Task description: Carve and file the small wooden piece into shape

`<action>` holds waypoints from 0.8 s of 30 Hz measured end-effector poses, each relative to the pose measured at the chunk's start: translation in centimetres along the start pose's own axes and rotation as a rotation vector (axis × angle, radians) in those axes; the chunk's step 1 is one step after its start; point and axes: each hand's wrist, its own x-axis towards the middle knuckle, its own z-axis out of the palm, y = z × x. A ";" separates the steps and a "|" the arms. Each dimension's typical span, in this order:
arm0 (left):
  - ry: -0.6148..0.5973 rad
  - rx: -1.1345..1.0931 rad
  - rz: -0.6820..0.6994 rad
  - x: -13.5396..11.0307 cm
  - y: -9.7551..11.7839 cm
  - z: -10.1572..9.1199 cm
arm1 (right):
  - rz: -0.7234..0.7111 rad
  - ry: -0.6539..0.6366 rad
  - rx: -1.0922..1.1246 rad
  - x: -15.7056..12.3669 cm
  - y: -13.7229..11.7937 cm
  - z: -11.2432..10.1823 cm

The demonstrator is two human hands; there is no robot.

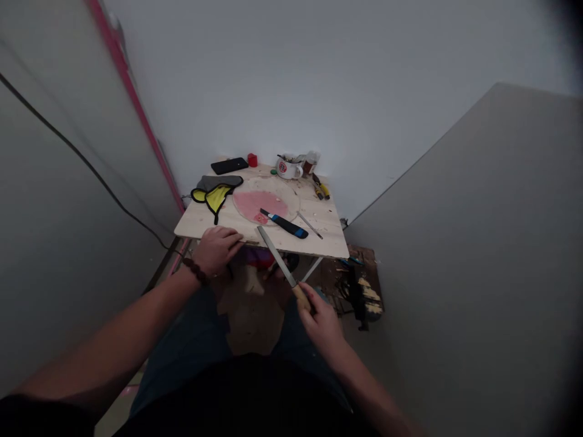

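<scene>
The file [279, 257] lies slantwise just below the middle of the frame, its tip over the front edge of the table [194, 226] and its wooden handle toward the lower right. The right hand [316, 312] is wrapped around that handle, fingers curled closed on it. The left hand [217, 247], left of centre, rests at the table's front edge with its fingers together and reaching rightward; a small brown strip [250, 243] shows by the fingertips, but I cannot tell whether they pinch it or only press on the wood.

The work looks like filing, and it would go best with the workpiece held firmly against the edge, so that it does not chatter. Long, even pushes with the blade flat, easing off on the return, should cut cleaner than short scrubbing. The left fingertips are near the line of the file, so keeping them tucked back seems wise. Whether the blade touches anything yet is unclear.

The knife [290, 227] lies in the centre of the frame, just beyond the file's tip, and a thin metal tool [310, 225] lies to its right; both could be nudged by a long stroke, so sliding them toward the mug [286, 169], farther up the frame, would help.
</scene>
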 end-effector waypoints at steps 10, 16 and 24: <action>-0.084 -0.025 -0.097 3.1 -0.1 -1.3 | 0.225 -0.062 0.377 0.8 -3.3 0.3; -0.056 -0.080 -0.119 3.1 -0.6 -1.1 | 0.417 -0.195 0.792 2.5 -6.3 0.7; -0.018 -0.029 -0.124 2.7 -0.4 -0.5 | 0.446 -0.293 0.804 3.0 -8.0 2.4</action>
